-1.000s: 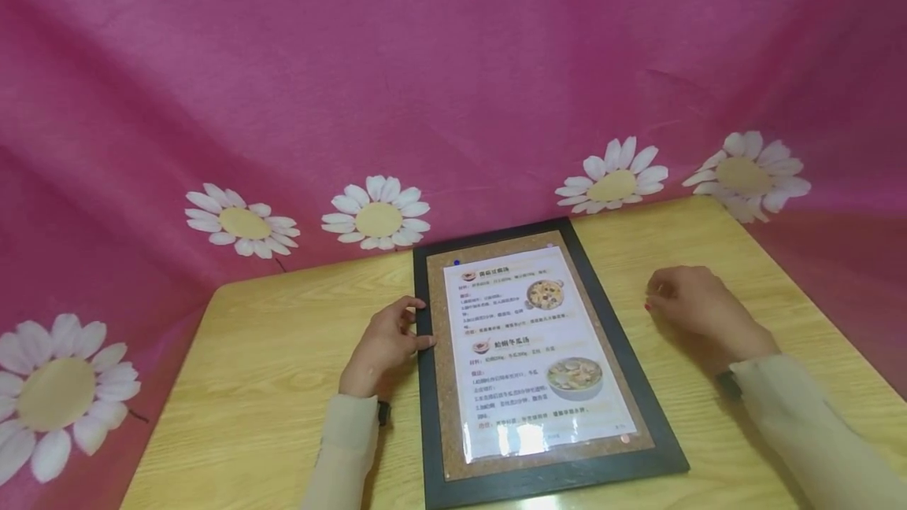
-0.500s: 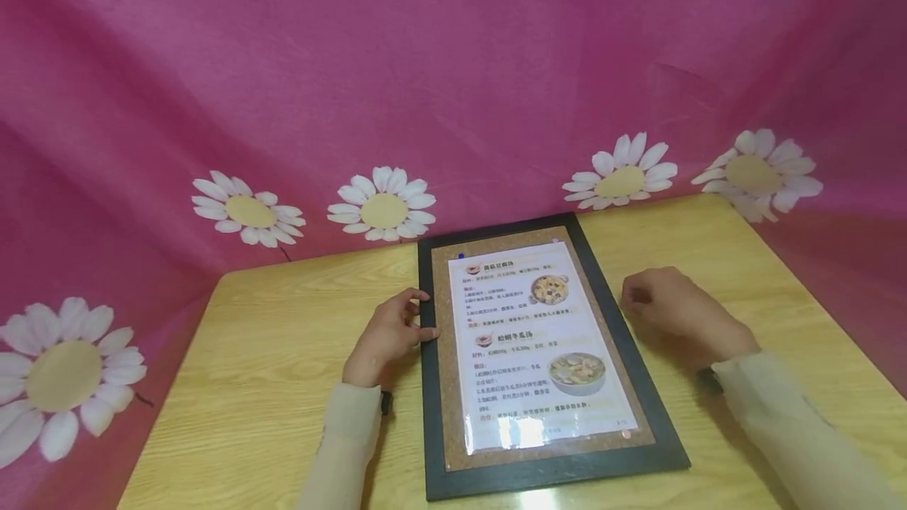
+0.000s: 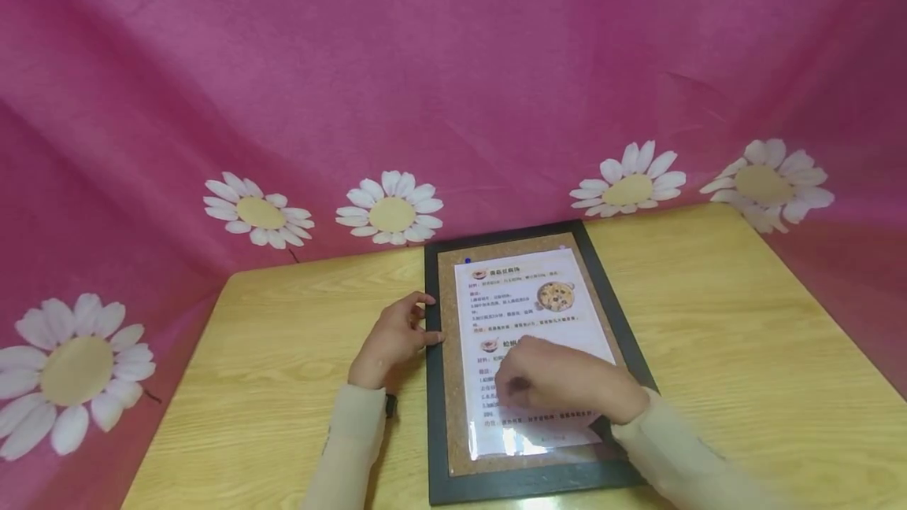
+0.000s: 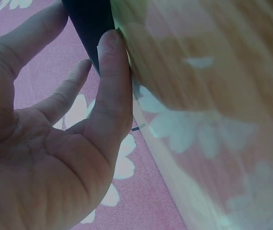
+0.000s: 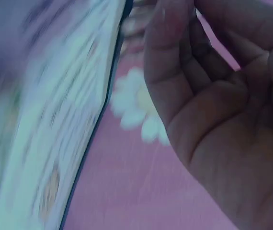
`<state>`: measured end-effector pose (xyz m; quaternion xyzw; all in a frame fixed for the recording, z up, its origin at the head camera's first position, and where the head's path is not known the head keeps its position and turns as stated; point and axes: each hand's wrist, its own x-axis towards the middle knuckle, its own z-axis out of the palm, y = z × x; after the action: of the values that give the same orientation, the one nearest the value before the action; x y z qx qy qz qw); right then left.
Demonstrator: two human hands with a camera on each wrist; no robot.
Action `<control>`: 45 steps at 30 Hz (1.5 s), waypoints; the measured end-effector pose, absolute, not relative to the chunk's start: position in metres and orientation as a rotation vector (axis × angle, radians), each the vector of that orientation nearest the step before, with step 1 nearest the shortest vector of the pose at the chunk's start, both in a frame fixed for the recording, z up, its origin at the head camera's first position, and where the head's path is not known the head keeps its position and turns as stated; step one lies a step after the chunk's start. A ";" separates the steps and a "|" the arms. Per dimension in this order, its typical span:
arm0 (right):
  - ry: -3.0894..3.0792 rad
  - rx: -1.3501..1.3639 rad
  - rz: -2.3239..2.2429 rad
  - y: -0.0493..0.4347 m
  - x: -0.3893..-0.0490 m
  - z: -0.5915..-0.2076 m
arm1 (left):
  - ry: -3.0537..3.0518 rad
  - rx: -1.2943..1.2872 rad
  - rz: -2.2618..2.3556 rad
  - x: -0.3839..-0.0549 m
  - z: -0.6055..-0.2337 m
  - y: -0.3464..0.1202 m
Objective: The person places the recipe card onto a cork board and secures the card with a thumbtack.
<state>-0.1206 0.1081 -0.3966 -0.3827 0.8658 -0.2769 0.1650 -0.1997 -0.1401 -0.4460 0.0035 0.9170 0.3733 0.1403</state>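
A cork board in a black frame [image 3: 438,447] lies on the table, with a printed recipe sheet [image 3: 520,305] over its cork. Against the left side of the frame rest the thumb and fingertips of my left hand [image 3: 388,341]; in the left wrist view these fingers [image 4: 115,86] are nearly straight. My right hand [image 3: 560,380] is over the lower half of the sheet, fingers curled down, hiding part of the text and the lower food picture. Its thumb and fingertip meet in the right wrist view; I cannot clearly tell the small thing between them, red in an earlier frame.
A blue pin [image 3: 468,260] sits at the sheet's upper left and a pale pink pin [image 3: 562,247] at its upper right. The wooden table [image 3: 283,352] extends on both sides of the board. A pink cloth [image 3: 453,85] with daisies hangs along the back and sides.
My right hand has moved left, from the table beside the board to over the lower part of the sheet. The left hand stays at the frame's left side.
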 end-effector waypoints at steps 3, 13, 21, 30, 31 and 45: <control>2.376 -1.113 -0.728 0.091 -0.114 -0.401 | 2.661 0.035 1.069 -0.201 -0.447 -0.140; 2.376 -1.101 -0.579 0.073 -0.099 -0.416 | 2.663 0.058 1.072 -0.200 -0.447 -0.137; 2.396 -1.107 -0.508 0.065 -0.093 -0.420 | 2.665 0.073 1.082 -0.199 -0.448 -0.139; 2.318 -1.075 -0.525 0.064 -0.091 -0.422 | 2.665 0.045 1.092 -0.198 -0.450 -0.141; 2.313 -1.065 -0.530 0.064 -0.091 -0.422 | 2.665 0.041 1.091 -0.198 -0.450 -0.140; 2.311 -0.926 -0.589 0.062 -0.094 -0.422 | 2.671 0.042 1.061 -0.199 -0.445 -0.139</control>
<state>-0.0943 0.0619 -0.4225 -0.3466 0.8651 -0.2204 0.2878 -0.1991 -0.1390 -0.4446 0.0146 0.9210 0.3659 0.1330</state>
